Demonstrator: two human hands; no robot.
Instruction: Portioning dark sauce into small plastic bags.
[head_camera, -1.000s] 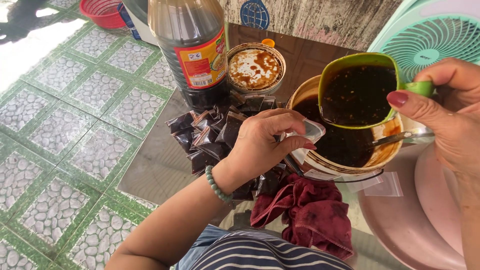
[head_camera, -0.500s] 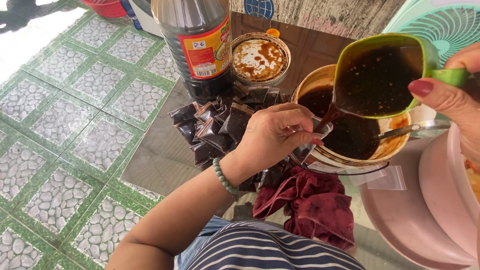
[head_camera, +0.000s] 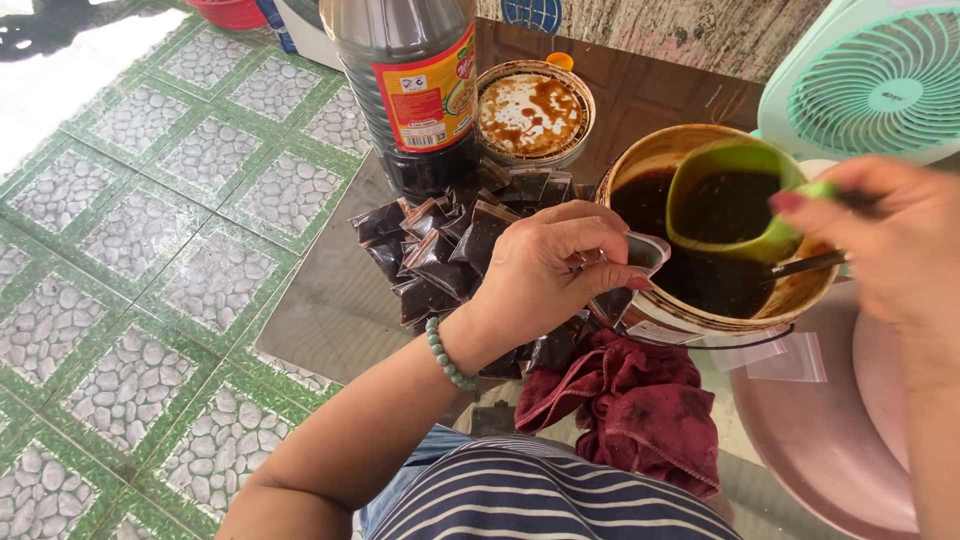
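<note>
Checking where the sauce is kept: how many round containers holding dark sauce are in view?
3. A tub by the table edge; a green scoop in the right hand above it; a smeared bowl beside the bottle. Others may be hidden.

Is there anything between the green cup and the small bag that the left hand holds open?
Nothing visible. The green cup hangs over the bucket, and the bag at the left hand is open beside it.

One view only — the camera worn on the head looks steeply down and slightly forward over the person's striped chest, close to the desk (head_camera: 330, 300). The tiled floor (head_camera: 120, 250) fills the frame from 7 to 11 o'clock; a fan (head_camera: 870, 80) sits at 2 o'clock — no second view shares anything.
</note>
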